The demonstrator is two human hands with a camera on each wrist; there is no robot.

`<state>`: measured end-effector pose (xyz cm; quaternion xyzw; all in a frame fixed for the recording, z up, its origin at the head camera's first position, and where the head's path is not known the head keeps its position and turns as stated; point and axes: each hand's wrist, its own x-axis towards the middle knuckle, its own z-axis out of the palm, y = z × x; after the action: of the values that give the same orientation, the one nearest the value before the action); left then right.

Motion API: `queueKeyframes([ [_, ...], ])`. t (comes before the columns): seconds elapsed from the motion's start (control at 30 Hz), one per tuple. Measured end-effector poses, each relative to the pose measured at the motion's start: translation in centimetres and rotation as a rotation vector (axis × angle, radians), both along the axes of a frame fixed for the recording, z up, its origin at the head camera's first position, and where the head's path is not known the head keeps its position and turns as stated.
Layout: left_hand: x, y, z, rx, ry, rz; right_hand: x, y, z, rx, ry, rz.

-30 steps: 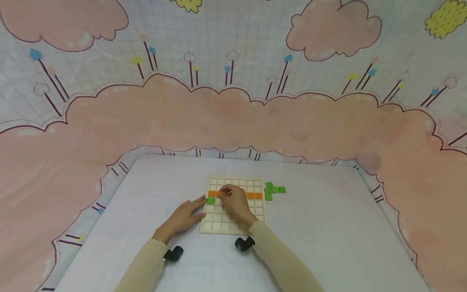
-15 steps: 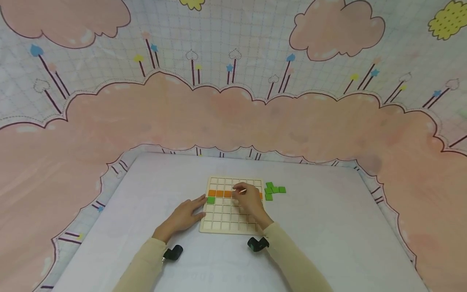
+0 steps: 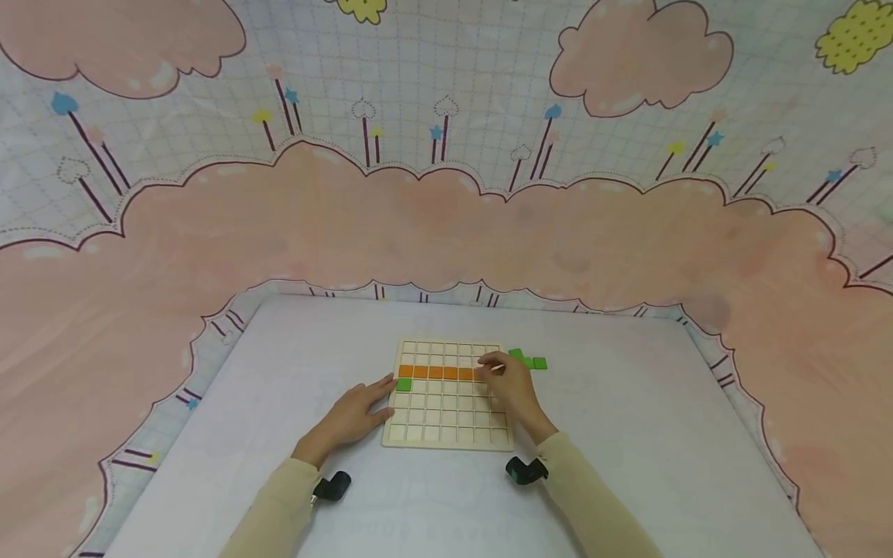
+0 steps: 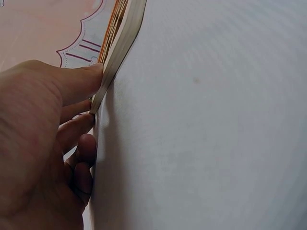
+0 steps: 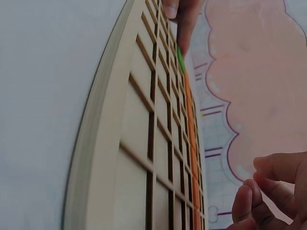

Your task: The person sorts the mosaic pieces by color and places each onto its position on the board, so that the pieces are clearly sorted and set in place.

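A pale wooden grid board point(image 3: 448, 418) lies flat in the middle of the table in the head view. One row holds orange tiles point(image 3: 436, 373), and a green tile point(image 3: 404, 384) sits just below its left end. My left hand point(image 3: 352, 408) rests against the board's left edge with thumb and fingers extended. Above the row's right end is my right hand point(image 3: 515, 387), which hides the cells there. In the right wrist view its thumb and index fingertips point(image 5: 259, 165) meet, the other fingers curl, and no object shows between them.
Several loose green tiles point(image 3: 539, 363) lie on the table just right of the board, partly hidden by the right hand. A white cloth point(image 3: 663, 434) covers the table. Behind it hangs a printed cloud backdrop point(image 3: 432, 225).
My right hand has moved rightward along the orange row, from its left part to the board's right edge, uncovering orange tiles. The left hand and the board have stayed in place.
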<state>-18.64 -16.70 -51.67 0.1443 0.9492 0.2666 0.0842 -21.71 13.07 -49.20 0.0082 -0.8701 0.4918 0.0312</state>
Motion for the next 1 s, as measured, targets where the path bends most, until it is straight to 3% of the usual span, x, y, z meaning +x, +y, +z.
queueKeyframes([
  [0.47, 0.1, 0.1, 0.0, -0.014, 0.0, 0.01, -0.3, 4.6, -0.3, 0.018, 0.073, -0.051],
  [1.0, 0.2, -0.1, -0.1, -0.019, 0.01, -0.01, -0.9, 9.0, -0.1, 0.084, 0.018, -0.103],
])
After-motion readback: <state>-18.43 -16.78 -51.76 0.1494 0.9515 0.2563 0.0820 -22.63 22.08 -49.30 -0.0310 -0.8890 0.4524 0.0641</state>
